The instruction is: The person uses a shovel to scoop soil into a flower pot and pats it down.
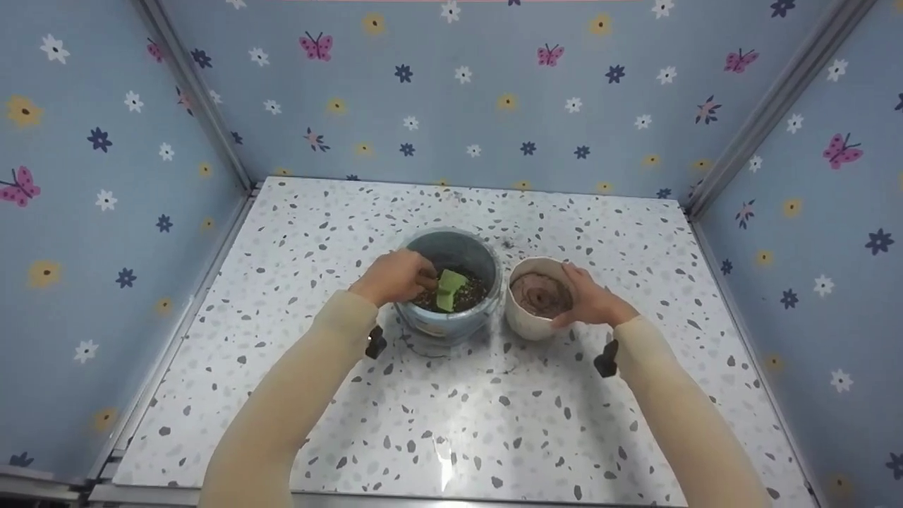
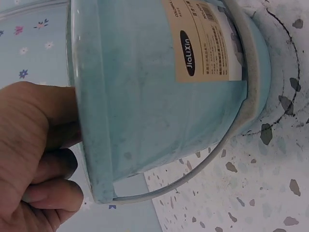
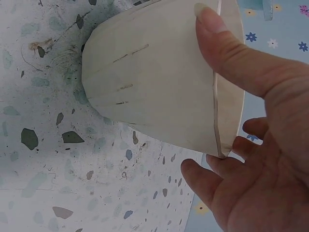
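My left hand (image 1: 398, 276) reaches over the left rim of a light-blue bucket (image 1: 437, 326), its fingers curled at the edge of a small green scoop (image 1: 450, 288). The scoop lies on dark, crumbly soil (image 1: 474, 293) in the bucket; its handle end is hidden by my fingers. In the left wrist view the bucket's wall (image 2: 140, 106) shows a brown label and a hanging grey handle. With my right hand (image 1: 592, 300) I hold a white plant pot (image 1: 529, 329) by its right rim, thumb on the outer wall (image 3: 154, 87). Brown material (image 1: 540, 295) covers the pot's inside bottom.
Both containers stand side by side on a white speckled tabletop (image 1: 437, 416). Thin dark traces of dirt (image 1: 508, 245) lie around them. Blue panels (image 1: 458, 85) with flowers and butterflies enclose the back and both sides, with metal posts (image 1: 204, 99) at the corners.
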A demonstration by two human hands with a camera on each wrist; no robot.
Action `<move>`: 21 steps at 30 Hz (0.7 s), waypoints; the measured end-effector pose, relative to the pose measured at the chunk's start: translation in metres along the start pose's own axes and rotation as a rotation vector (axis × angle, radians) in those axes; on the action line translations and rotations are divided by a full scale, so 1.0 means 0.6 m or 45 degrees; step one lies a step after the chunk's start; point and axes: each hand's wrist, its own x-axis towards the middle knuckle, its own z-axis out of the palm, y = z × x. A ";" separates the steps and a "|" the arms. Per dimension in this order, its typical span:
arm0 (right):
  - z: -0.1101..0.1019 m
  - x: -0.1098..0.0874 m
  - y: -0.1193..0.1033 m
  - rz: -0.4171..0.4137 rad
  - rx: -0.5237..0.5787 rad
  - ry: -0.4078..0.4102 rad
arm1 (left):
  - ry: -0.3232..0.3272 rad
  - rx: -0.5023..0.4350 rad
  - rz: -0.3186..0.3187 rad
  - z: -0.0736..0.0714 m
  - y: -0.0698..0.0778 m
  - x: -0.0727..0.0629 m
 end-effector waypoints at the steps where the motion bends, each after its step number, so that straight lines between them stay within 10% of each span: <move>1: -0.001 0.000 0.000 0.001 -0.003 0.003 | 0.007 -0.013 0.006 0.000 -0.001 0.000; 21: 0.013 0.004 0.002 -0.014 -0.023 0.078 | 0.088 -0.377 -0.055 0.006 -0.014 -0.013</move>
